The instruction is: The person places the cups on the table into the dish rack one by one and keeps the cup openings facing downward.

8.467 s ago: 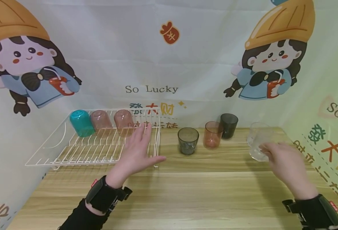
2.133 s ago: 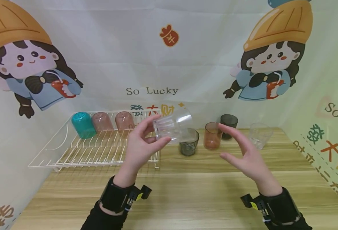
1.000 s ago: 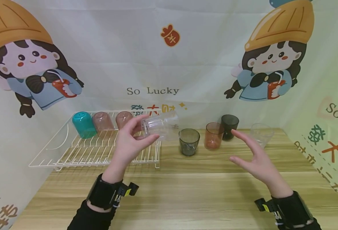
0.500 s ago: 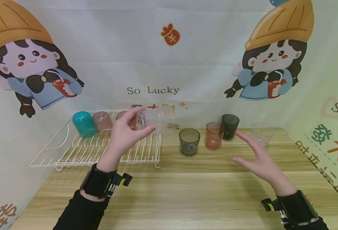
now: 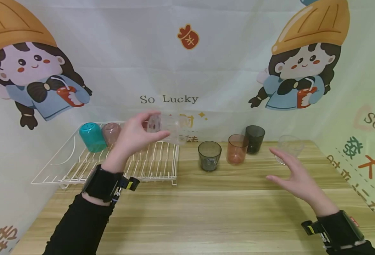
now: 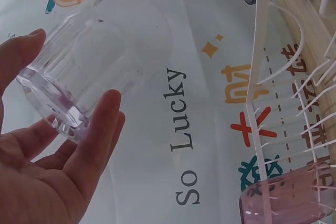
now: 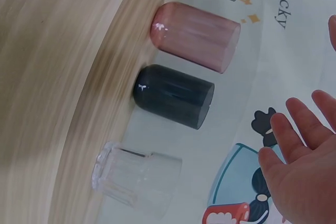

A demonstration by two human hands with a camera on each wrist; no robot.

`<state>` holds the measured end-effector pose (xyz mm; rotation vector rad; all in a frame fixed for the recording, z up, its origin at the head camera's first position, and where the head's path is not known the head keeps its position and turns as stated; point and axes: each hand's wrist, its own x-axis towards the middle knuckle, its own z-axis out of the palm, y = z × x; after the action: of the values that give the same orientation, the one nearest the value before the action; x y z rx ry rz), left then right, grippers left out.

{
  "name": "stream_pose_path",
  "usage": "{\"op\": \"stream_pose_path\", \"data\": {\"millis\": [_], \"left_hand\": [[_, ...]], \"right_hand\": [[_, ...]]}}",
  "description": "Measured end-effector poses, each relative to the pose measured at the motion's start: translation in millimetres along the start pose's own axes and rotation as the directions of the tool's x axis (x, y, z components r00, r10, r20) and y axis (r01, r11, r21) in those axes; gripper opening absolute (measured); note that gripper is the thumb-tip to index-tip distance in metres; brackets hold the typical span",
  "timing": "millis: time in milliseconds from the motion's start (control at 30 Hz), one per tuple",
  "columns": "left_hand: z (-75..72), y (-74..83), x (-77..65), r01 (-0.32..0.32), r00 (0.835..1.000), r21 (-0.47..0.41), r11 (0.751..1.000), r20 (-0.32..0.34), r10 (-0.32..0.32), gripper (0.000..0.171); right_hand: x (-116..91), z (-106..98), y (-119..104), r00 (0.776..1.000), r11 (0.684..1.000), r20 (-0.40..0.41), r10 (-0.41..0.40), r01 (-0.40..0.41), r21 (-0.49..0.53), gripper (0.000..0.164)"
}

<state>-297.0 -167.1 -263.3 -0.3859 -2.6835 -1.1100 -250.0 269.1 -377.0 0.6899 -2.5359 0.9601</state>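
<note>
My left hand (image 5: 133, 134) grips a clear drinking glass (image 5: 171, 129) around its thick base, thumb on one side and fingers on the other. The glass lies sideways in the air, mouth to the right, above the right part of a white wire dish rack (image 5: 176, 159). Upside down on the rack stand a teal glass (image 5: 93, 138) and a pink glass (image 5: 111, 132); another pink one is mostly hidden behind the hand. My right hand (image 5: 299, 180) hovers over the table with thumb and fingers apart, holding nothing. Behind it stands a second clear glass (image 5: 290, 143).
Right of the rack, a smoky grey glass (image 5: 210, 156), an amber-pink glass (image 5: 236, 148) and a black glass (image 5: 255, 139) stand upright on the wooden table (image 5: 206, 216). A printed cloth (image 5: 225, 71) hangs close behind everything.
The right hand held the clear glass at the right earliest on; later the left hand has it. Lately the left hand has carried it left and up, while the right hand drifted right.
</note>
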Motion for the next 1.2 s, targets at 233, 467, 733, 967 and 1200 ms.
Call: {"op": "stream_pose_path", "data": {"millis": [233, 467, 733, 967, 1200], "left_hand": [[-8.9, 0.0, 13.8, 0.027, 0.999, 0.058, 0.998, 0.037, -0.029, 0.077], [-12.3, -7.7, 22.7, 0.04, 0.997, 0.096, 0.995, 0.057, -0.046, 0.077], [-10.0, -18.7, 33.3, 0.03, 0.998, 0.183, 0.983, 0.051, -0.04, 0.079], [-5.4, -23.6, 41.3, 0.04, 0.995, 0.219, 0.975, 0.078, -0.058, 0.076], [1.8, -28.7, 52.3, 0.068, 0.995, 0.236, 0.969, 0.056, -0.084, 0.074]], "right_hand": [[-2, -2, 4, 1.0, 1.0, 0.004, -0.003, 0.003, -0.006, 0.079], [-4, -3, 11, 1.0, 1.0, 0.017, 0.015, -0.015, -0.027, 0.078], [-4, -6, 16, 1.0, 0.996, 0.026, -0.001, 0.003, -0.086, 0.078], [-4, -7, 18, 0.999, 0.99, 0.025, -0.021, 0.024, -0.136, 0.079], [-5, -7, 20, 0.999, 0.986, 0.028, -0.024, 0.028, -0.162, 0.08]]}}
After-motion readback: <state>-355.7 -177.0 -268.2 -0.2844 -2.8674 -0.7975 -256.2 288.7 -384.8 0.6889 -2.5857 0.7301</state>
